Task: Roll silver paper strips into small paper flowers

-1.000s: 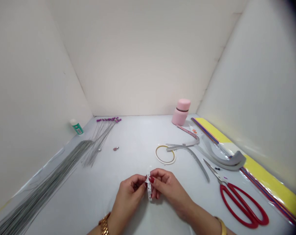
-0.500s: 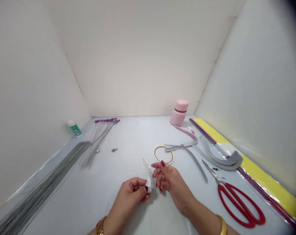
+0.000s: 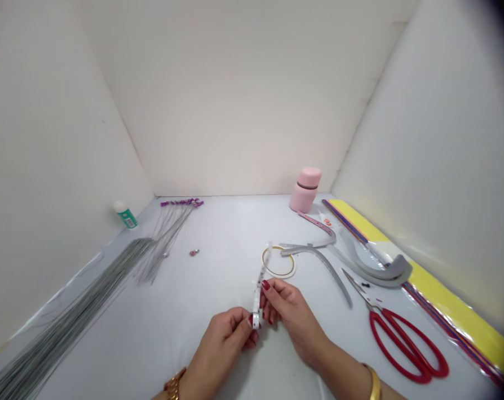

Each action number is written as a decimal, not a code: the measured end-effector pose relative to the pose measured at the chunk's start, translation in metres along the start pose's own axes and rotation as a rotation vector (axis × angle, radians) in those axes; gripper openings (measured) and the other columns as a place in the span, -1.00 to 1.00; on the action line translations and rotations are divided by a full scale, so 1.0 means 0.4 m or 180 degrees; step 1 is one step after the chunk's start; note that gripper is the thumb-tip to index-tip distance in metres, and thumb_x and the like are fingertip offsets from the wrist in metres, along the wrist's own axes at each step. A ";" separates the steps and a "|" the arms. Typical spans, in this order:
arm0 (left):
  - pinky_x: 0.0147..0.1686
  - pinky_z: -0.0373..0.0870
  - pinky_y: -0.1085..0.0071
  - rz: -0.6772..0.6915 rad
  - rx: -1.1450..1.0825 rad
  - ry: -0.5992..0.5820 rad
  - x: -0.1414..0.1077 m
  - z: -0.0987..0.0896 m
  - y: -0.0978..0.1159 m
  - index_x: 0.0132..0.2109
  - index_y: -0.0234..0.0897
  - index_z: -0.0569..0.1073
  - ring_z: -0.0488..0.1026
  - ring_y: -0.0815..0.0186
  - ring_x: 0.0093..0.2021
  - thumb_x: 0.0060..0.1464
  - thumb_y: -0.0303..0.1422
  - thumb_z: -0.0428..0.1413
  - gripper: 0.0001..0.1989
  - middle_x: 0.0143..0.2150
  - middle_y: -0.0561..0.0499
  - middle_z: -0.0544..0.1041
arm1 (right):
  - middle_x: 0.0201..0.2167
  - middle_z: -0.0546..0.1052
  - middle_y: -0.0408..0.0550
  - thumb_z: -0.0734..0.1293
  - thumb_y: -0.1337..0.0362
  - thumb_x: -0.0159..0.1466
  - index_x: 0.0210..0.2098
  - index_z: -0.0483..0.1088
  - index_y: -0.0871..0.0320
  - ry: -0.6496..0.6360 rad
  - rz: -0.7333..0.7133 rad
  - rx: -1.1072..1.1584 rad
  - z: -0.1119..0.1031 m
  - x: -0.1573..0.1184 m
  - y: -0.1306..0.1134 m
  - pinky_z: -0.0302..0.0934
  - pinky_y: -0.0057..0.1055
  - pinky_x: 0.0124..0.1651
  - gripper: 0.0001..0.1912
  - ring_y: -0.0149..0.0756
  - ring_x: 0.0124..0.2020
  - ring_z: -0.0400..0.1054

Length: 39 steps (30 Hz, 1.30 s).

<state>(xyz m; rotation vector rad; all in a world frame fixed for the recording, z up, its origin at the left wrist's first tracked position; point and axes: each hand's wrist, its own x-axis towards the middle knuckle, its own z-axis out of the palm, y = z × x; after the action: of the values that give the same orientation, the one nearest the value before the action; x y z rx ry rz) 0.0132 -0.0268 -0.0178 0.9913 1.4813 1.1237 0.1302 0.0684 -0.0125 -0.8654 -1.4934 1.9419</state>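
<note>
A narrow white strip (image 3: 258, 300) with small dark marks is curled at its lower end and stands up from between my hands. My left hand (image 3: 229, 333) pinches the curled lower end between thumb and fingertips. Higher up, at the strip's right side, my right hand (image 3: 291, 314) is closed, with its thumb and fingers on the strip. The strip's upper end looks blurred and passes in front of a roll of thin double-sided tape (image 3: 294, 271) lying flat on the table.
Red-handled scissors (image 3: 402, 339) and curved grey strips (image 3: 333, 275) lie to the right, near yellow sheets (image 3: 439, 294). A pink flask (image 3: 305, 191) stands at the back. Leftward are grey wires (image 3: 85, 300), purple-tipped stems (image 3: 180, 203), a glue stick (image 3: 126, 215) and small beads (image 3: 194, 252).
My right hand has moved from open fingers beside the strip to closing on it. The strip's upper end has swung to the right and farther up.
</note>
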 end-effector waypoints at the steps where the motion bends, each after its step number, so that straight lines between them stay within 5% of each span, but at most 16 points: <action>1: -0.47 0.20 0.51 0.0027 0.0009 0.0002 -0.001 0.000 0.001 -0.49 -0.35 0.39 0.29 0.36 -0.50 0.06 -0.25 -0.04 -0.71 -0.55 0.05 0.40 | -0.69 0.34 -0.23 0.26 0.09 0.17 -0.52 0.29 0.22 -0.0072 0.0051 -0.0018 0.002 -0.001 0.000 -0.03 -0.57 -0.60 -0.69 -0.54 -0.68 0.11; 11: -0.37 0.26 0.49 0.0324 0.0292 0.0384 -0.006 -0.003 0.027 -0.38 -0.33 0.44 0.38 0.30 -0.39 0.04 -0.42 -0.01 -0.85 -0.44 -0.01 0.50 | -0.75 0.30 -0.26 0.32 0.09 0.09 -0.58 0.28 0.22 -0.0312 0.0256 -0.0089 0.011 -0.007 0.006 -0.04 -0.57 -0.63 -0.68 -0.54 -0.73 0.10; 17: -0.50 0.18 0.52 0.0351 0.0777 0.0154 -0.021 0.000 0.033 -0.47 -0.31 0.40 0.30 0.34 -0.50 0.11 -0.31 -0.08 -0.72 -0.55 0.05 0.42 | -0.70 0.28 -0.29 0.27 0.12 0.17 -0.53 0.25 0.19 0.0086 -0.0035 -0.0073 0.007 -0.002 -0.002 -0.02 -0.59 -0.56 -0.72 -0.54 -0.65 0.11; 28: -0.38 0.27 0.51 0.0565 0.0713 0.0456 -0.021 -0.002 0.041 -0.38 -0.29 0.45 0.40 0.30 -0.40 0.08 -0.40 -0.03 -0.82 -0.43 -0.01 0.52 | -0.77 0.28 -0.28 0.31 0.08 0.10 -0.58 0.23 0.19 -0.0232 0.0200 -0.0296 0.006 -0.004 0.026 -0.10 -0.59 -0.66 -0.68 -0.55 -0.75 0.07; 36: -0.40 0.29 0.52 0.0572 0.0694 0.0578 -0.021 -0.002 0.032 -0.37 -0.29 0.47 0.40 0.30 -0.41 0.04 -0.43 0.01 -0.85 -0.43 -0.01 0.52 | -0.68 0.28 -0.25 0.39 0.21 0.03 -0.65 0.29 0.20 -0.0023 -0.0359 -0.0626 0.011 -0.017 -0.003 -0.03 -0.52 -0.50 -0.74 -0.46 -0.58 0.11; 39: -0.41 0.29 0.51 0.0519 0.0642 0.0429 -0.015 -0.005 0.033 -0.38 -0.31 0.49 0.40 0.30 -0.42 0.02 -0.44 0.02 -0.85 -0.45 -0.02 0.52 | -0.70 0.25 -0.26 0.35 0.16 0.07 -0.63 0.28 0.19 -0.0020 -0.0242 -0.0424 0.013 -0.013 -0.001 -0.03 -0.52 -0.53 -0.71 -0.47 -0.62 0.10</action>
<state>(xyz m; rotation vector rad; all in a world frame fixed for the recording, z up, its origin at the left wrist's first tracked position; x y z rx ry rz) 0.0130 -0.0297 -0.0036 1.2133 1.6709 1.1928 0.1298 0.0614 -0.0103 -0.8469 -1.6505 1.8089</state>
